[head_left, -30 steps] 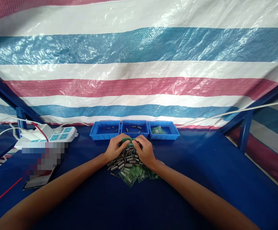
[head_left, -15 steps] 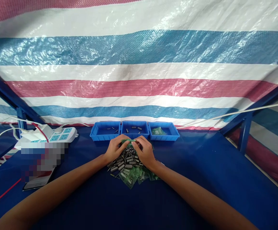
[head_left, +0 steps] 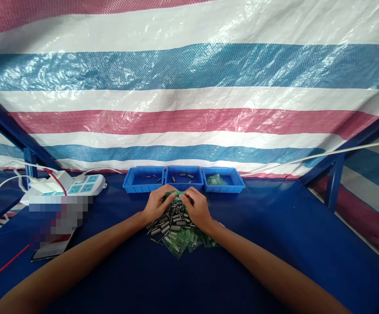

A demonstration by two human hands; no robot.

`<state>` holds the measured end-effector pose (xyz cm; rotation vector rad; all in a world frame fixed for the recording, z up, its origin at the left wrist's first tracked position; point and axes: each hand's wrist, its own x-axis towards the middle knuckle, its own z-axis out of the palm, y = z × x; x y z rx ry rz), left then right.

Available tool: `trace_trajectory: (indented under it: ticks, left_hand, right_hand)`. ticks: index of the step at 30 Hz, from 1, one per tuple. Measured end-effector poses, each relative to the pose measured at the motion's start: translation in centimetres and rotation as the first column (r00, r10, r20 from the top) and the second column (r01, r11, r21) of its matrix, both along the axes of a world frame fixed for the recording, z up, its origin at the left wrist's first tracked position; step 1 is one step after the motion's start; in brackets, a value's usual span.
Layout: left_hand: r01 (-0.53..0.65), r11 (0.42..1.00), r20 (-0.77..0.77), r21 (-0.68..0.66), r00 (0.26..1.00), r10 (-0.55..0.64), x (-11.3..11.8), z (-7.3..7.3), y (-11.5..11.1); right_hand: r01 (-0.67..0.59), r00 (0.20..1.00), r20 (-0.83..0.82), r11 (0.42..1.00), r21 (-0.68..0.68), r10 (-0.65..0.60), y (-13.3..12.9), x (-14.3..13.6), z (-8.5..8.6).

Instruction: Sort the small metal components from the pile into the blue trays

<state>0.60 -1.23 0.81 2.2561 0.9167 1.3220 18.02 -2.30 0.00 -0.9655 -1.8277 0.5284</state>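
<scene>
Between my two hands is a small green-tinted plastic bag [head_left: 177, 194], pinched at its edge from both sides. My left hand [head_left: 157, 203] closes thumb and fingers on its left part. On its right part, my right hand [head_left: 196, 206] grips in the same way. Whatever the bag holds is hidden by my fingers. Just below lies a pile of small grey metal cylinders and thin pins [head_left: 173, 221]. Several more green-tinted bags with metal pieces inside [head_left: 177, 244] spread along the pile's near side.
Behind my hands stand three blue bins: the left bin [head_left: 143, 189] has thin pins, the middle bin [head_left: 184, 169] short cylinders, the right bin [head_left: 231, 188] a green bag. A power strip [head_left: 93, 185] with cables and a phone-like device [head_left: 54, 249] lie left on the blue table [head_left: 274, 226].
The green bag between my fingertips shows slightly more of its surface. Otherwise both hands and the pile stay in place; the view has shifted very slightly.
</scene>
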Motion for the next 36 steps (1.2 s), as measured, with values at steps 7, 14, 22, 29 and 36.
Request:
trace_trajectory:
  ticks: [7, 14, 22, 29, 36]
  left_hand:
    - [-0.001, 1.0, 0.005, -0.021, 1.0, 0.001, -0.07, -0.25, 0.05]
    - [0.009, 0.997, -0.006, -0.081, 1.0, -0.01, -0.11, -0.09, -0.03]
    - [0.034, 0.996, -0.007, -0.086, 0.999, -0.035, -0.12, 0.0, -0.09]
    - [0.024, 0.998, -0.028, -0.062, 0.999, -0.026, -0.13, -0.15, 0.18]
    - [0.04, 0.994, -0.005, -0.1, 0.999, -0.041, -0.04, 0.18, -0.1]
  right_hand:
    - [0.002, 1.0, 0.013, 1.0, 0.031, -0.002, -0.05, -0.01, 0.13]
    - [-0.005, 1.0, 0.018, 0.999, 0.043, 0.004, -0.04, -0.03, -0.04]
    - [-0.013, 0.999, 0.038, 1.0, 0.024, 0.012, -0.12, -0.04, 0.0]
    - [-0.025, 0.998, 0.052, 0.999, 0.026, 0.024, -0.17, -0.14, -0.01]
    - [-0.023, 0.999, 0.027, 0.999, 0.027, 0.023, -0.13, -0.04, -0.13]
